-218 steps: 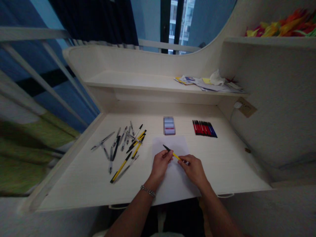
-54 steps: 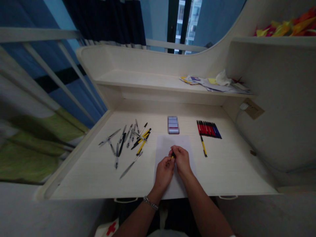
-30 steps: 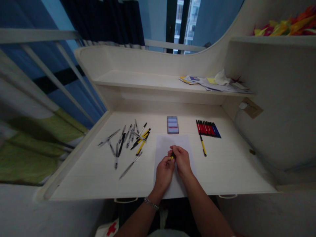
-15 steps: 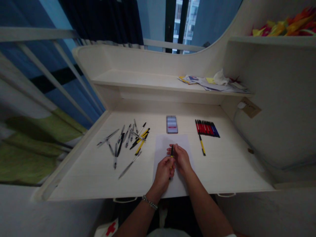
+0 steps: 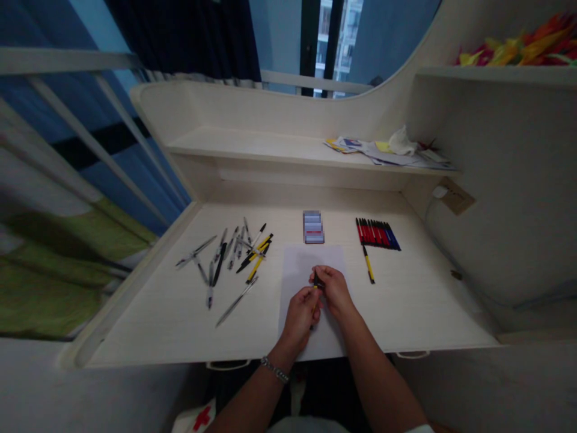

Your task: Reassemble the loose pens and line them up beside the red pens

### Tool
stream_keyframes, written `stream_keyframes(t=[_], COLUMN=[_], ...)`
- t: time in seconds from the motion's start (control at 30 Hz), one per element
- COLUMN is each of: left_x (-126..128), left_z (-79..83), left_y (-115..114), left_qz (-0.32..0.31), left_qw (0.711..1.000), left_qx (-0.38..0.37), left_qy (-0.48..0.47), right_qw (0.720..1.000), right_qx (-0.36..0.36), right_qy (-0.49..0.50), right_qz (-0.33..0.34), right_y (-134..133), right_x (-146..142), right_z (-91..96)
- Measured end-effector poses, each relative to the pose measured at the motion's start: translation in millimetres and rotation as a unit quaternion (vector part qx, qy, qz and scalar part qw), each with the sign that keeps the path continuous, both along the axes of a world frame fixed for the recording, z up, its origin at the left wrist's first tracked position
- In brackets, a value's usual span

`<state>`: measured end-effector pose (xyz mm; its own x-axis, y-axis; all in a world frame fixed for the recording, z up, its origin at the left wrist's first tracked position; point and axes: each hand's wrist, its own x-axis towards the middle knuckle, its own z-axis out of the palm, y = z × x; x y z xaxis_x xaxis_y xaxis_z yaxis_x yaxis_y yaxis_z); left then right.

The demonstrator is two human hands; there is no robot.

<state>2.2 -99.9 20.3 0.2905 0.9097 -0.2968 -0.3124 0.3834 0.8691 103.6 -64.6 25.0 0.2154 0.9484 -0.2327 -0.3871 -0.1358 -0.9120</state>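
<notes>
Both my hands meet over a white sheet of paper near the desk's front edge. My left hand is closed round the lower body of a yellow and black pen. My right hand pinches the pen's black upper end. The pen stands nearly along my line of sight, with its lower tip showing below my left hand. My left wrist wears a metal bracelet.
A loose heap of pens lies left of the paper. A tidy row of red, black and blue pens lies at the right, one yellow pen below it. A phone lies behind the paper. Papers sit on the shelf.
Since the oldest frame one yellow pen has come to lie by the row at the right, and another is in my hands. In the last second my hands drew slightly nearer.
</notes>
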Motion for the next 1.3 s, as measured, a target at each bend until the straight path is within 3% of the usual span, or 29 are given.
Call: stream_keyframes(t=[0.07,0.23,0.33,0.5,0.63,0.77,0.93,1.07,1.2,1.3], left_x=[-0.7,-1.5,-1.1,-0.7,-1.2,-2.1,-2.7,-2.6,-2.8,-3.4], left_z=[-0.4,2.4,4.2,3.1,2.0,2.5,2.8,3.1,3.4,3.8], left_y=[0.0,1.4,2.0,2.4,2.7,3.1,2.8,2.0,1.6,1.8], left_qz=[0.0,0.003,0.002,0.001,-0.002,-0.001,0.0,0.003,-0.002,0.003], left_qw=[1.0,1.0,1.0,1.0,1.0,1.0,1.0,1.0,1.0,1.0], left_qx=[-0.002,0.007,0.009,0.007,0.005,0.008,0.013,0.003,0.002,0.001], left_qy=[0.0,0.012,0.009,0.008,0.01,0.015,0.014,0.015,0.01,0.01], right_qw=[1.0,1.0,1.0,1.0,1.0,1.0,0.999,0.999,0.999,1.0], right_qx=[-0.008,0.006,-0.014,0.002,-0.016,-0.005,-0.008,0.001,-0.011,-0.002], right_qy=[0.022,-0.018,0.007,-0.031,-0.006,-0.031,-0.005,-0.038,-0.006,-0.029], right_qz=[0.018,-0.016,0.015,-0.004,0.024,-0.002,0.035,0.004,0.03,0.007], right_y=[-0.1,-0.3,-0.5,-0.9,-0.9,-0.7,-1.1,-1.5,-1.6,-1.4], right_x=[0.2,0.0,0.6,0.8,1.0,1.4,2.5,2.6,2.3,2.1], right_z=[0.4,1.8,2.5,3.7,3.5,0.7,0.9,4.6,4.6,2.8])
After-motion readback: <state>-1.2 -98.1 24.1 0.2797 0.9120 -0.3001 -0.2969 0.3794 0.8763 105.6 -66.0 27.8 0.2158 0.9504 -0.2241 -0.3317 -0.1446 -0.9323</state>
